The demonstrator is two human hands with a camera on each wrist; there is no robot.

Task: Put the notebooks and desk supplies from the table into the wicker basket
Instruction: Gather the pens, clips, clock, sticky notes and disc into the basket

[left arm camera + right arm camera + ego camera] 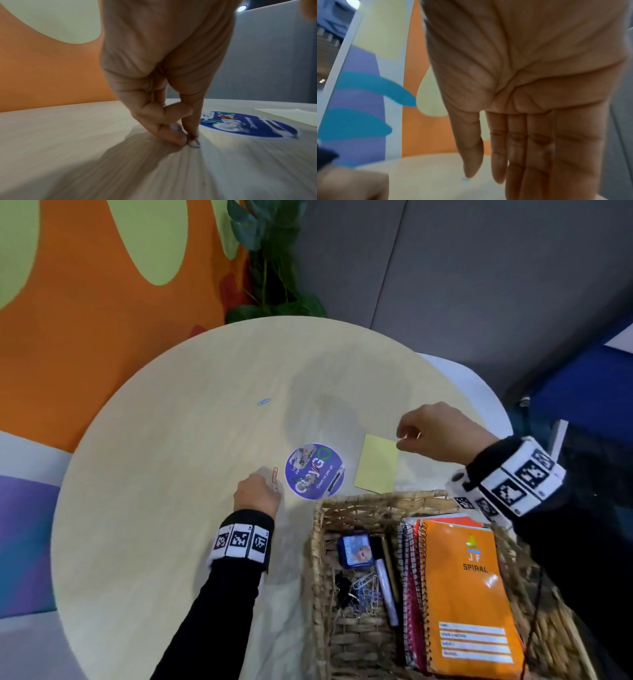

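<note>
Resting on the round desk (164, 467), the left hand (256, 494) has its fingers (173, 136) pinched on a paper clip (193, 142), seemingly the orange one, beside a round sticker (314, 471). The right hand (435, 433) is held relaxed, grasping nothing, above a yellow sticky pad (376, 463). Notebooks (462, 594) are seen inside the wicker basket (356, 505); a blue paper clip (264, 402) lies apart.
</note>
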